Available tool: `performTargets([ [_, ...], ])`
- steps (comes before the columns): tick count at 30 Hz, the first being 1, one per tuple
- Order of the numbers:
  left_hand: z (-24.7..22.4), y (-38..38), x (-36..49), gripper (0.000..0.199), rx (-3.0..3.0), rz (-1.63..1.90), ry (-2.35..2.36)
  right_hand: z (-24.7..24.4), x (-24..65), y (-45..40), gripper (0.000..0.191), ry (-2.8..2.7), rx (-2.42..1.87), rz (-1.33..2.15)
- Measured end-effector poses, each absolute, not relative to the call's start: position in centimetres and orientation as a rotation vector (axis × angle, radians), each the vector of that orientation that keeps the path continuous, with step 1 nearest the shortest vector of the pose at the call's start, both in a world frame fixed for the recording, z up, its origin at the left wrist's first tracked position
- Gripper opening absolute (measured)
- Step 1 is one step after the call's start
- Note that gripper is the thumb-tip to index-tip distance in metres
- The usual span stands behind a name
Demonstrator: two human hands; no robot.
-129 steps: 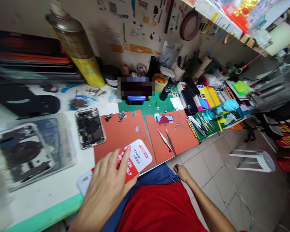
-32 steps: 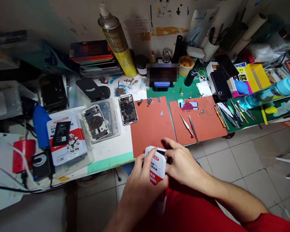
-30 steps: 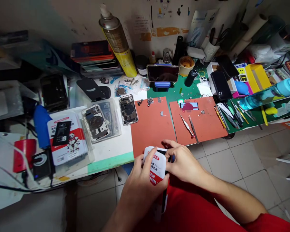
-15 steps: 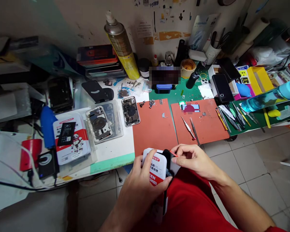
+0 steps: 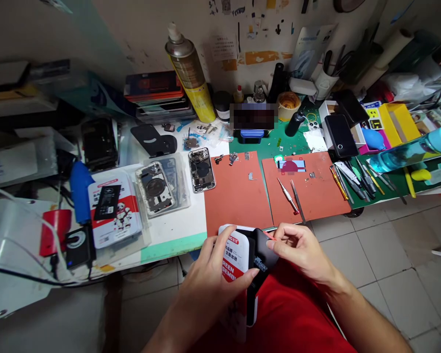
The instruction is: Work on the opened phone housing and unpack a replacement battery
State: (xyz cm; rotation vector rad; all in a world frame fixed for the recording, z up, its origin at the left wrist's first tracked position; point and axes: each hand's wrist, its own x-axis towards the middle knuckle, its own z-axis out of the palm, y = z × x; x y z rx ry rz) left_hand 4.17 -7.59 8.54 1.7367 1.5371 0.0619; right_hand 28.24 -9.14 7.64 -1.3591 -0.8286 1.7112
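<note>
Near my lap, my left hand (image 5: 209,274) is wrapped round a white and red screen box (image 5: 235,255), thumb across its front and fingers along the far side. The box stands tilted with its lid parted. From the gap leans a black, glossy phone screen (image 5: 266,250) with pale print on it. My right hand (image 5: 297,250) pinches a small red tab (image 5: 269,236) at the screen's upper edge. On the bench beyond lie an opened phone (image 5: 201,170), a screwdriver (image 5: 288,196) and tweezers (image 5: 297,201).
Two reddish mats (image 5: 235,201) carry small metal parts. To the left are a phone back housing (image 5: 155,189) and another white and red box (image 5: 130,228) with a battery (image 5: 108,202) on top. A spray can (image 5: 191,73) stands behind; a blue bottle (image 5: 411,149) lies right.
The phone screen has swung out to the right, farther from the box, with my right hand pinching its red tab. My left hand keeps its hold on the box. The view has shifted slightly.
</note>
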Motion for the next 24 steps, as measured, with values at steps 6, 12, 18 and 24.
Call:
performTargets([
  [6, 8.3, -7.0, 3.7, 0.080, 1.608, 0.090, 1.543, 8.0, 29.5, -9.4, 0.047, -0.696, -1.450, 1.550],
  [12, 7.8, -5.2, 2.9, 0.079, 1.567, 0.159, 1.544, 8.9, 31.9, -8.5, 0.044, -0.515, -1.471, 1.402],
  [18, 9.0, -0.5, 1.9, 0.083, 1.591, 0.146, 1.634, 8.6, 32.4, -7.4, 0.045, -0.423, -1.426, 1.339],
  [24, 9.2, 3.3, 3.4, 0.089, 1.703, -0.037, 1.852, 7.7, 32.4, -6.9, 0.045, -0.431, -1.380, 1.350],
])
